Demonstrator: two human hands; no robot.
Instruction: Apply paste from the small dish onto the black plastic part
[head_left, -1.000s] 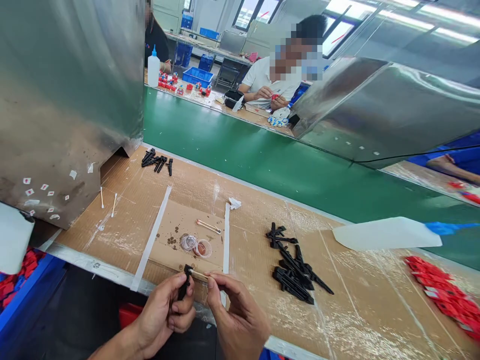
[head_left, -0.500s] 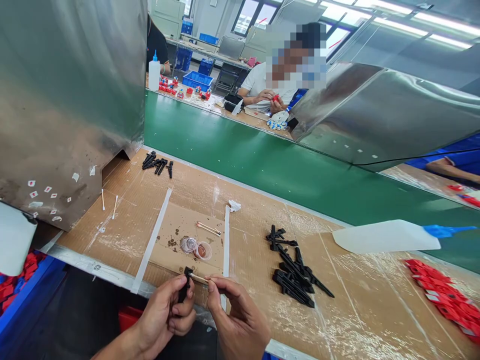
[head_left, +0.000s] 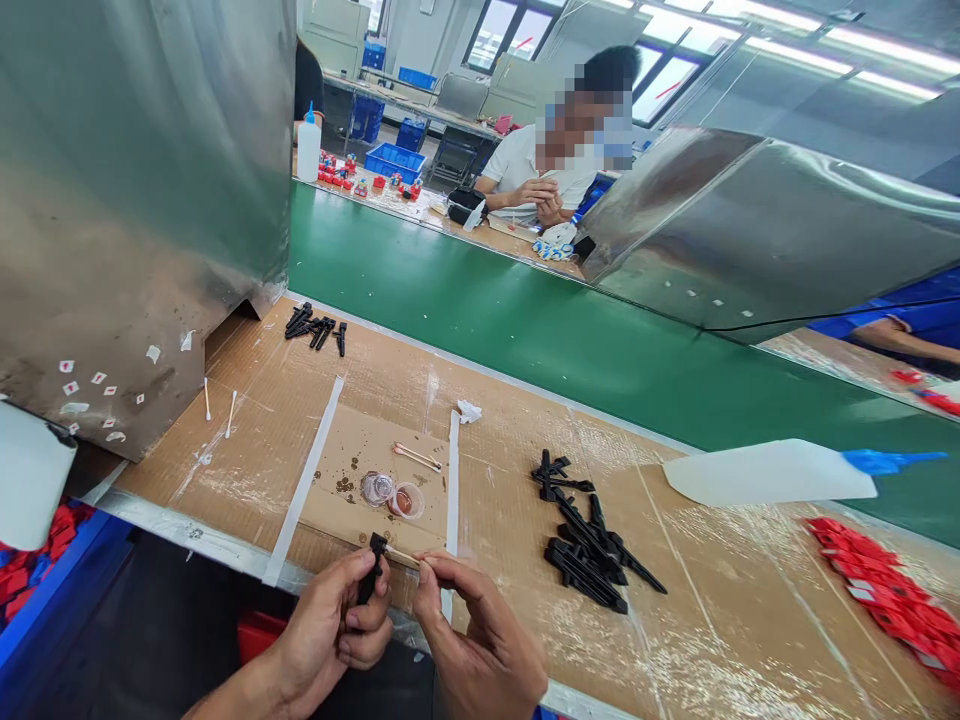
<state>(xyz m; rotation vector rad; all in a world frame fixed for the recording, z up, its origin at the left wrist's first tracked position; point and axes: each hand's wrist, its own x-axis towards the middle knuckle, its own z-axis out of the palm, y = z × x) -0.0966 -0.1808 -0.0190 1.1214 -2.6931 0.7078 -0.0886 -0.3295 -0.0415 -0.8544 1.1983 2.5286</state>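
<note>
My left hand (head_left: 334, 620) is closed around a small black plastic part (head_left: 373, 570), its blocky head sticking up past my thumb. Between thumb and fingertips, my right hand (head_left: 484, 630) pinches a cotton swab (head_left: 403, 553). The swab's tip meets the head of the black part. Just beyond my hands, a clear cup (head_left: 377, 489) stands beside another small cup (head_left: 406, 501) with reddish-brown liquid in it. Two used swabs (head_left: 417, 457) lie behind the cups on a stained cardboard piece (head_left: 330, 510) edged with white tape.
Black parts lie in a pile (head_left: 589, 540) to the right and a smaller group (head_left: 315, 325) at the back left. A white bottle (head_left: 772, 472) lies near red parts (head_left: 877, 590). A metal panel (head_left: 142, 200) rises at left; a green belt (head_left: 465, 290) runs behind, with a co-worker (head_left: 544, 170) across it.
My right hand has shifted slightly right with the swab, while my left hand stays almost still. Across the belt, the co-worker's head and hands have moved a little to the left.
</note>
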